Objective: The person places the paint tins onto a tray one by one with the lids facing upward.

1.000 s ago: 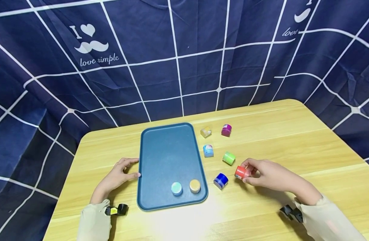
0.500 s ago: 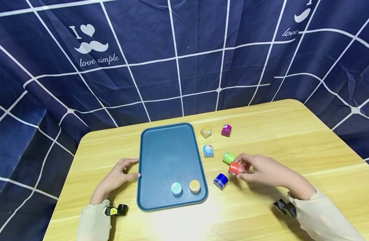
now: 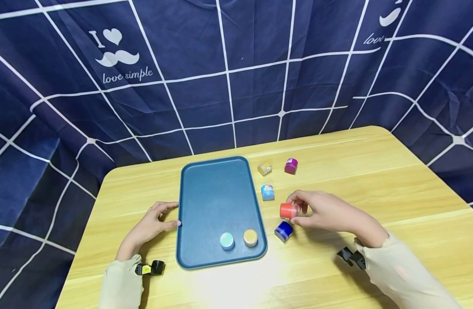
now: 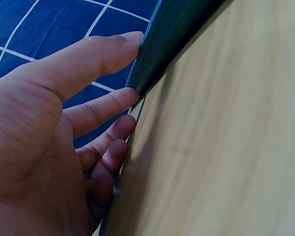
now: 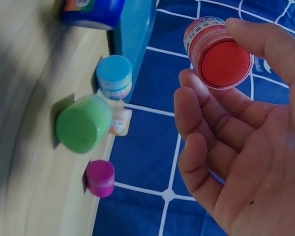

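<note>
In R fingers (image 5: 192, 81), lbl'd red jar (image 5: 223, 61)

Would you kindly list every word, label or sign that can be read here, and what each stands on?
"I", a heart sign, a moustache sign, "love simple": upper left of the curtain.
"love", below part of a moustache: upper right of the curtain.
Too small or blurred: labels on the red jar in the right hand, blue jar, light-blue jar and purple jar.
</note>
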The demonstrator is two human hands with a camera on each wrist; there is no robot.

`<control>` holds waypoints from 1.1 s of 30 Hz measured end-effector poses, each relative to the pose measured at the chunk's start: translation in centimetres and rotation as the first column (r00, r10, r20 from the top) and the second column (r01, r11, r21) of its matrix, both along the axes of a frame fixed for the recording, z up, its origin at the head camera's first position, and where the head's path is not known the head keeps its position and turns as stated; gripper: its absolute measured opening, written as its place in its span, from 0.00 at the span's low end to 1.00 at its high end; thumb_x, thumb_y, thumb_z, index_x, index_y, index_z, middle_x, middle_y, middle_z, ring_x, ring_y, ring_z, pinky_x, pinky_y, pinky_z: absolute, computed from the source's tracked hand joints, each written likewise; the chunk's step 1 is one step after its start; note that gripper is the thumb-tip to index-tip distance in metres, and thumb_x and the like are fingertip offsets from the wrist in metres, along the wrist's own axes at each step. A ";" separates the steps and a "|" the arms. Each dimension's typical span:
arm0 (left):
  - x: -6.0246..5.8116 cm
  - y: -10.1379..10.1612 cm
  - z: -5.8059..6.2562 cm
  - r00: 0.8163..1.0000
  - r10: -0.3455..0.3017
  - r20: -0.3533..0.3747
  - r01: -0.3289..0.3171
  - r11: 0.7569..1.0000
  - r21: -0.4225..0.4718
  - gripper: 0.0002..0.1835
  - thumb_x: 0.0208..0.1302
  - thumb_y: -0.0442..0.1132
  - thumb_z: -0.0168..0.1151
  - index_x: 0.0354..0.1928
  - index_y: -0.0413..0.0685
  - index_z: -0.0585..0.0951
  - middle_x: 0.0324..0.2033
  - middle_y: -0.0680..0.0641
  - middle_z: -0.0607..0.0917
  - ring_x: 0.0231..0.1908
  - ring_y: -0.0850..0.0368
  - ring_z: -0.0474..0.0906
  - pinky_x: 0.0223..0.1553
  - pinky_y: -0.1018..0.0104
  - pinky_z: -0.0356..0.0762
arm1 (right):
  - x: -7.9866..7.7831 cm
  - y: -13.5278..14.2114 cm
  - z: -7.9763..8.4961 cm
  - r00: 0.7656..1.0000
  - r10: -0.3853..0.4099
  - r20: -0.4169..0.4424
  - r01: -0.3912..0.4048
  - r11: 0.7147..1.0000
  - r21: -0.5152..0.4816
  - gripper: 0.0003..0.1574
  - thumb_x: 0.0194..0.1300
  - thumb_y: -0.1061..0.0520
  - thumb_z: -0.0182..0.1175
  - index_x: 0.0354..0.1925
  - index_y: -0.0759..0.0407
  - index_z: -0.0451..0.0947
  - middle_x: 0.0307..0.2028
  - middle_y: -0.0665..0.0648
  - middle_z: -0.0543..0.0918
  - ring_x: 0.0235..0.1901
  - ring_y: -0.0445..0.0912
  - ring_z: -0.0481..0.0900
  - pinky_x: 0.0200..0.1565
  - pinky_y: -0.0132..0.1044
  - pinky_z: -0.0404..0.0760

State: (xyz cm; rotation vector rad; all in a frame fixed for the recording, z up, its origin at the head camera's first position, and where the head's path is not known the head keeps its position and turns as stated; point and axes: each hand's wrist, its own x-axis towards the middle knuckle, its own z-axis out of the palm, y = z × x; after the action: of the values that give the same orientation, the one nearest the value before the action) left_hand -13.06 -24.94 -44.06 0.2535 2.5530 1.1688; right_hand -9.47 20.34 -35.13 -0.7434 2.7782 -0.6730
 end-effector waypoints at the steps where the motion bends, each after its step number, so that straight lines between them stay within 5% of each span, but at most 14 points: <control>1: 0.0 0.0 0.0 1.000 -0.002 -0.002 0.002 1.000 0.003 0.36 0.59 0.51 0.68 0.67 0.48 0.70 0.62 0.40 0.69 0.64 0.39 0.60 0.63 0.37 0.60 | -0.1 -0.2 0.1 1.000 0.002 0.000 -0.002 1.000 -0.005 0.20 0.55 0.51 0.69 0.45 0.56 0.77 0.30 0.45 0.79 0.30 0.37 0.73 0.33 0.29 0.74; 15: -0.3 0.0 -0.1 1.000 -0.002 0.000 0.002 1.000 0.014 0.36 0.58 0.50 0.69 0.67 0.48 0.70 0.61 0.41 0.69 0.64 0.40 0.58 0.64 0.37 0.58 | -1.4 -2.8 1.0 0.999 0.048 -0.005 -0.049 0.998 -0.046 0.22 0.56 0.51 0.68 0.47 0.56 0.76 0.31 0.48 0.78 0.31 0.42 0.73 0.31 0.30 0.72; 33: -0.2 -0.1 0.0 1.000 0.000 -0.001 0.000 1.000 0.020 0.35 0.58 0.49 0.69 0.66 0.46 0.71 0.61 0.40 0.69 0.64 0.40 0.58 0.63 0.37 0.57 | -3.7 -6.4 -0.2 0.994 0.097 0.050 -0.095 0.995 -0.044 0.19 0.55 0.53 0.66 0.46 0.54 0.77 0.34 0.48 0.77 0.34 0.43 0.73 0.34 0.31 0.73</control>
State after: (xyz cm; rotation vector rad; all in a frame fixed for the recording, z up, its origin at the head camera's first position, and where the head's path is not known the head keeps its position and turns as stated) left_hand -13.24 -25.06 -44.07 0.2593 2.5437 1.1949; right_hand -13.15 13.90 -35.36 -0.8485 2.6699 -0.7230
